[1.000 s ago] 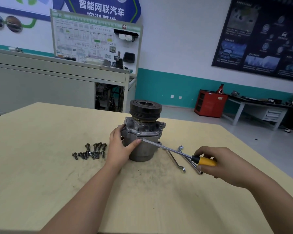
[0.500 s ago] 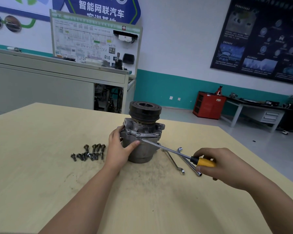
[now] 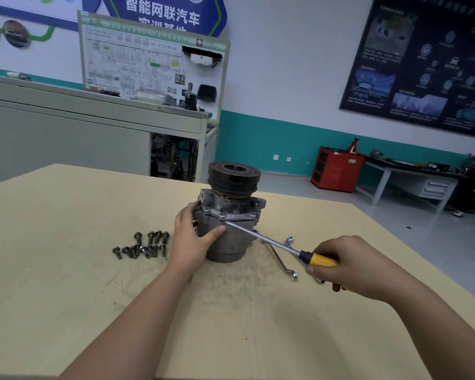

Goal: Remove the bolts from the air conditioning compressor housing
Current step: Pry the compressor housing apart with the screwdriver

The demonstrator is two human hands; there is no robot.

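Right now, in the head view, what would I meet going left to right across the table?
Loose dark steel bolts → left hand → grey metal compressor → bent silver wrench → yellow screwdriver handle → right hand.

My left hand (image 3: 189, 237) grips the compressor (image 3: 228, 223); my right hand (image 3: 348, 266) holds the screwdriver (image 3: 280, 245) against its seam, bolts (image 3: 143, 245) beside.

"How many bolts, from where you sit?"

"I count about a dozen bolts (image 3: 143, 246), bunched left of the middle of the desk (image 3: 66, 270). They overlap, so I can't fix the exact number."

"And the rest?"

"One compressor (image 3: 231, 234), one screwdriver (image 3: 317, 260), and two wrenches (image 3: 279, 258) toward the right edge."
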